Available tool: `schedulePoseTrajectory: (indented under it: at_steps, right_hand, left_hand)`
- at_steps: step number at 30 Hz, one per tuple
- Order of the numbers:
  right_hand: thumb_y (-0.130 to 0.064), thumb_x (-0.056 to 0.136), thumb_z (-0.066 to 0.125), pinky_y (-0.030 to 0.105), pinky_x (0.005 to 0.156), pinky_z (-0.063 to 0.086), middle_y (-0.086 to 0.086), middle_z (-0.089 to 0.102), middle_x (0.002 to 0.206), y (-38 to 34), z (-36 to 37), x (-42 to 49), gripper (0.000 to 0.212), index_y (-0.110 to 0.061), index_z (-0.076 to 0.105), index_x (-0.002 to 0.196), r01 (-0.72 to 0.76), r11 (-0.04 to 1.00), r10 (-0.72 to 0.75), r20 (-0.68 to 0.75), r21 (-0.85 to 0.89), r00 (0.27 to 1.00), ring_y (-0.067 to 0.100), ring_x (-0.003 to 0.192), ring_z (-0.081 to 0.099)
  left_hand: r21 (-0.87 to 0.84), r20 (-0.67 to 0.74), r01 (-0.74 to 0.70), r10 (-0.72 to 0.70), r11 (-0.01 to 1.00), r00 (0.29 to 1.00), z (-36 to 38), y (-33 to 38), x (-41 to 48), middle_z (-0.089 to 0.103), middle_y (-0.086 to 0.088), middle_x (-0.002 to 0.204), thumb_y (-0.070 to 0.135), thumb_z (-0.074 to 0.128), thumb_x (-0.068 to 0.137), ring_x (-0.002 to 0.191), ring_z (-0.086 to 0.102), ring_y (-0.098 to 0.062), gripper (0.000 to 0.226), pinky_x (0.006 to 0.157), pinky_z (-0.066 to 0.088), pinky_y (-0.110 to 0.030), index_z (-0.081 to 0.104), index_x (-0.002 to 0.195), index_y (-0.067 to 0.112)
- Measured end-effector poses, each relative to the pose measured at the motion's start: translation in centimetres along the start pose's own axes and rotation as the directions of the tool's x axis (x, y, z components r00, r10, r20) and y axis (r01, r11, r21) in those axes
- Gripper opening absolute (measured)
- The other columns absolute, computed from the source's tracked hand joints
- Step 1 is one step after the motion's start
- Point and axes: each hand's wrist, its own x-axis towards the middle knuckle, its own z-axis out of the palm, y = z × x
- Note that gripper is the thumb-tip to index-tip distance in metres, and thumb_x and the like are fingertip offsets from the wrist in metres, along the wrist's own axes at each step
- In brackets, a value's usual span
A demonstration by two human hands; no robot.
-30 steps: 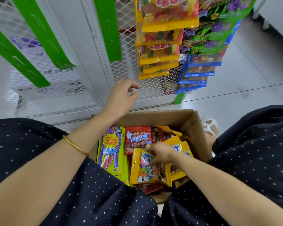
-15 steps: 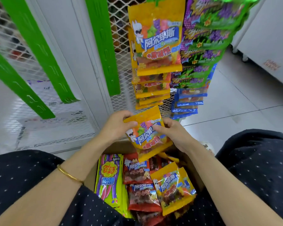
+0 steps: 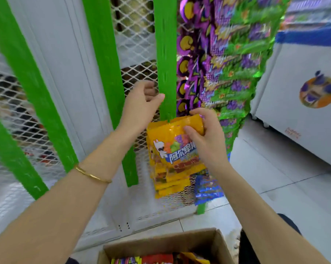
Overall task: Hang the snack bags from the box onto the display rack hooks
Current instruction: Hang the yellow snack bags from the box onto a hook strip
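Two hands: both of mine are raised in front of the rack, above the box (image 3: pixel 160 242).
Right hand (image 3: pixel 206 138): my thumb lies across the front and my fingers curl over the top edge, so I grip the yellow bag (image 3: pixel 166 138) by its upper right corner.
Yellow bag: it hangs upright, below and to the left of my right hand, with its printed face toward me. Its top edge meets the green strip (image 3: pixel 165 54). I cannot tell if it sits on a hook.
Left hand (image 3: pixel 141 103): it is up and to the left of the bag and apart from it. The fingers are curled in and the thumb tip is at the strip's left edge. I cannot tell whether it pinches the strip.
Hung yellow bags (image 3: pixel 170 180): they overlap in a column just under the bag I hold.
Purple and green bags (image 3: pixel 227 63): a blurred column just right of the strip, behind my right hand.
Blue bags (image 3: pixel 206 189): low on the rack, right of the yellow column.
Box: open at the bottom of the view between my forearms, with bright packets inside.
Bracelet (image 3: pixel 92 175): a thin gold band on my left wrist.
White cabinet (image 3: pixel 303 111): stands at the far right on the tiled floor.
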Motion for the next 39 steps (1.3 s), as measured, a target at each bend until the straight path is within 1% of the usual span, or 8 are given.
schedulePoseTrajectory:
  at_steps: [2, 5, 7, 9, 22, 30, 35, 39]
  right_hand:
    - [0.001, 0.081, 0.064, 0.012, 0.067, 0.038, -0.016, 0.047, 0.078, -0.4, 0.2, 1.7, 0.043, -0.025, 0.048, 0.112, 0.046, 0.998, -0.046, -0.017, -0.031, 0.999, 0.003, 0.063, 0.045]
    - [0.0, 0.084, 0.06, 0.01, 0.067, 0.039, -0.017, 0.051, 0.077, -0.8, 1.0, 3.5, 0.024, -0.013, 0.057, 0.104, 0.133, 0.976, -0.137, -0.012, -0.171, 0.991, 0.001, 0.065, 0.045]
    - [0.002, 0.084, 0.056, 0.015, 0.073, 0.042, -0.009, 0.057, 0.081, -0.9, 1.5, 4.3, 0.016, -0.009, 0.065, 0.091, 0.201, 0.955, -0.215, -0.044, -0.22, 0.976, 0.005, 0.076, 0.052]
    - [0.003, 0.085, 0.053, 0.006, 0.075, 0.038, -0.001, 0.06, 0.086, -0.9, 2.1, 5.0, 0.019, -0.008, 0.069, 0.088, 0.195, 0.955, -0.218, -0.08, -0.223, 0.973, 0.006, 0.08, 0.053]
    - [-0.002, 0.09, 0.053, 0.001, 0.074, 0.033, 0.004, 0.055, 0.095, -0.7, 3.5, 5.6, 0.017, -0.005, 0.068, 0.099, 0.114, 0.955, -0.144, -0.09, -0.275, 0.985, 0.008, 0.081, 0.05]
    - [-0.003, 0.091, 0.052, 0.011, 0.076, 0.038, 0.004, 0.055, 0.097, -0.3, 3.8, 5.1, 0.017, -0.005, 0.067, 0.1, 0.084, 0.962, -0.112, -0.097, -0.26, 0.989, 0.013, 0.082, 0.054]
    - [-0.003, 0.092, 0.051, 0.038, 0.076, 0.051, 0.001, 0.052, 0.096, 0.8, 3.9, 4.2, 0.017, -0.005, 0.065, 0.101, 0.042, 0.969, -0.067, -0.094, -0.245, 0.993, 0.024, 0.077, 0.059]
    - [-0.001, 0.091, 0.052, 0.024, 0.076, 0.043, -0.002, 0.05, 0.095, 0.9, 3.8, 4.2, 0.017, -0.004, 0.065, 0.101, 0.04, 0.965, -0.063, -0.083, -0.259, 0.995, 0.018, 0.082, 0.055]
  left_hand:
    - [0.025, 0.002, 0.007, -0.007, 1.0, 1.0, 0.4, 0.5, 1.5, 0.057, 0.0, 0.086, 0.017, 0.061, 0.089, 0.078, 0.054, -0.011, 0.028, 0.077, 0.046, -0.024, 0.054, 0.113, 0.003]
    - [0.094, 0.026, 0.003, -0.006, 0.996, 1.0, 0.7, 0.6, 2.7, 0.059, -0.014, 0.078, 0.024, 0.06, 0.09, 0.072, 0.053, -0.021, 0.024, 0.072, 0.048, -0.038, 0.058, 0.091, 0.0]
    - [0.137, 0.051, -0.017, 0.01, 0.99, 0.999, 0.5, 0.9, 3.1, 0.045, -0.007, 0.061, 0.024, 0.058, 0.091, 0.06, 0.043, -0.018, 0.031, 0.059, 0.042, -0.033, 0.051, 0.07, 0.003]
    - [0.172, 0.092, -0.012, -0.004, 0.985, 0.996, 0.3, 1.4, 3.1, 0.037, -0.001, 0.057, 0.025, 0.055, 0.093, 0.054, 0.034, -0.015, 0.035, 0.048, 0.027, -0.024, 0.044, 0.063, 0.011]
    - [0.168, 0.171, 0.087, -0.116, 0.982, 0.978, 0.1, 1.6, 2.9, 0.03, 0.0, 0.053, 0.034, 0.048, 0.096, 0.048, 0.028, -0.015, 0.045, 0.059, 0.027, -0.03, 0.034, 0.056, 0.018]
    - [0.19, 0.17, 0.046, -0.079, 0.981, 0.982, -0.1, 1.6, 2.6, 0.029, 0.001, 0.053, 0.032, 0.047, 0.097, 0.046, 0.027, -0.012, 0.044, 0.051, 0.024, -0.029, 0.033, 0.058, 0.017]
    - [0.207, 0.166, 0.004, -0.04, 0.978, 0.985, -0.2, 1.3, 2.3, 0.032, 0.001, 0.056, 0.026, 0.048, 0.097, 0.05, 0.029, -0.012, 0.043, 0.052, 0.026, -0.029, 0.032, 0.057, 0.017]
    - [0.198, 0.157, -0.016, -0.016, 0.98, 0.988, -0.1, 1.0, 2.5, 0.036, -0.001, 0.058, 0.023, 0.049, 0.096, 0.057, 0.045, -0.025, 0.043, 0.06, 0.036, -0.035, 0.033, 0.057, 0.017]
